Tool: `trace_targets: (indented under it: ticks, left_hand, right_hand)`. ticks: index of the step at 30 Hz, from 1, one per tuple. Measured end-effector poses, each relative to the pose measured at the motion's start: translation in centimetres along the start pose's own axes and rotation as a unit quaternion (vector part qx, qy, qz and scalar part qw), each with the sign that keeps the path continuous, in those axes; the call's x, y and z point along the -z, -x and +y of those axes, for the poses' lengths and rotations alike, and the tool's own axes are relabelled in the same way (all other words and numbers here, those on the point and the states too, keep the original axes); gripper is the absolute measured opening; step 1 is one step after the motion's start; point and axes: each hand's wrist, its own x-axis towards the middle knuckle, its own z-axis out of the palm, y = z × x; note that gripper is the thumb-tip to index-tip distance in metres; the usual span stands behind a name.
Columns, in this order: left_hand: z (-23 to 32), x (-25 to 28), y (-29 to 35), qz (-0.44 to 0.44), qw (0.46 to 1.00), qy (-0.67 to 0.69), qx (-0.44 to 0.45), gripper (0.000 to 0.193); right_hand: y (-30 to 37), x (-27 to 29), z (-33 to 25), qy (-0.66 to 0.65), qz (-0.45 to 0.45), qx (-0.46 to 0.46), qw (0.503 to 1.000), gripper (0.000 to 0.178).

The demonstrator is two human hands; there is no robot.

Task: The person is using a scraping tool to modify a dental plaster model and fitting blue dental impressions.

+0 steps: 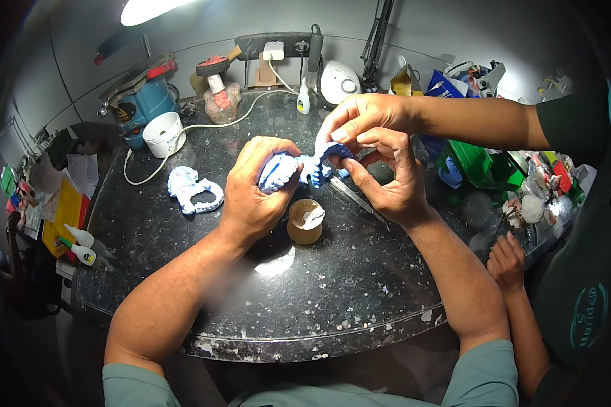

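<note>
My left hand [251,190] is closed round a blue-and-white dental impression [277,173]. My right hand [397,186] pinches a darker blue, curved dental impression [335,150] between thumb and fingers. A co-worker's hand [363,119] reaches in from the right and touches this same curved piece from above. Behind and between my hands lies more blue material [309,168], partly hidden. Below my hands stands a small tan cup [304,232] with white residue inside. A long, thin metal tool [357,198] lies under my right hand. Left of my left hand rests a blue-and-white ring-shaped impression [191,191].
A white tub [163,136], a blue machine [142,102] and a white cable [214,125] occupy the back left. Small bottles [81,245] stand at the left edge. A green bin [485,165] and clutter fill the right side. The co-worker's other hand [506,261] is at the right edge.
</note>
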Motion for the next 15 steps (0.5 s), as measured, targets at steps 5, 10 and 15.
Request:
trace_targets:
  ticks: [5,10,15]
  left_hand:
    - [-0.1,0.0,0.1,0.001,1.000,-0.004,0.003,0.017]
    - [-0.1,0.1,0.4,-0.003,0.998,0.039,0.046,0.015]
    - [-0.7,0.6,0.4,-0.009,0.954,0.261,0.149,0.044]
  right_hand:
    - [0.0,-0.1,0.2,-0.001,0.004,0.003,1.000,0.045]
    - [0.1,-0.1,0.4,-0.005,-0.001,-0.002,1.000,0.043]
    - [0.2,0.1,0.5,-0.010,0.012,-0.015,1.000,0.043]
